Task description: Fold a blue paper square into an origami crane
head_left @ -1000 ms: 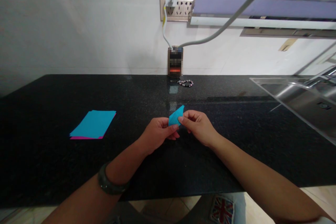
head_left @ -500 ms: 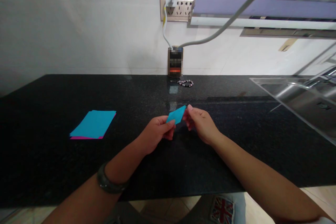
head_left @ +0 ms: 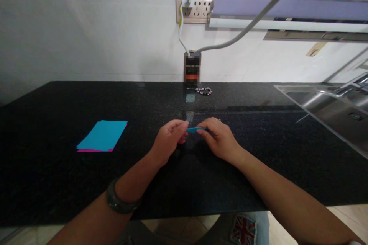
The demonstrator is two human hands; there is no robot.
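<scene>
Dim, cool light falls over my work, from a source I can't place. The wall (head_left: 155,19) looks palest toward 1 and 2 o'clock and sinks into grey shadow at 9. Glare lines the top of the socket plate (head_left: 195,18) at 12, above a pixelated device (head_left: 192,69). The near-black counter (head_left: 155,103) returns pale reflections just beyond my fingers, and the sink (head_left: 322,103) shines in streaks at 3. The blind (head_left: 287,5) smears between 1 and 2. Wide-angle distortion stretches my forearms at 4 and 7, while the blue paper (head_left: 192,130) looks slightly soft.
</scene>
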